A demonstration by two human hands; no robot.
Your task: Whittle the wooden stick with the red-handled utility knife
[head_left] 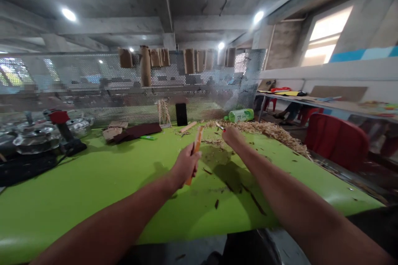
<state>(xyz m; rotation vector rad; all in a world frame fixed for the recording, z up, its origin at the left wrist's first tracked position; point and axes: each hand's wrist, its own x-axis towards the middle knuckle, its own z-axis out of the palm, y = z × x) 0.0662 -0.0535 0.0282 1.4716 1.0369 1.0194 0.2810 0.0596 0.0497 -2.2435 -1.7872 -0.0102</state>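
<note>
Head view only, with the clock face centred on the left hand [186, 163]. Gripping an orange-brown strip [198, 140] there, fingers wrapped round its middle; pointing one end to one o'clock, the other to six. Impossible to tell whether touching the green tabletop [118, 190] at the lower end. At two o'clock, folded round a small tool [220, 126] with a red part, apart from the strip: the right hand [230, 136]. Too blurred there to tell the kind of tip.

Farther out, at two: a green bottle [241, 115], near heaped shavings [276, 134]. At twelve, a dark upright slab [181, 114]; at ten, a dark brown sheet [138, 132]. Between four and five, a loose dark sliver [217, 204].

Could nick the left fingers through a slip of the tool, if sharp. Could let the strip twist through a loose hold, or unsettle its end by resting it on scraps.
</note>
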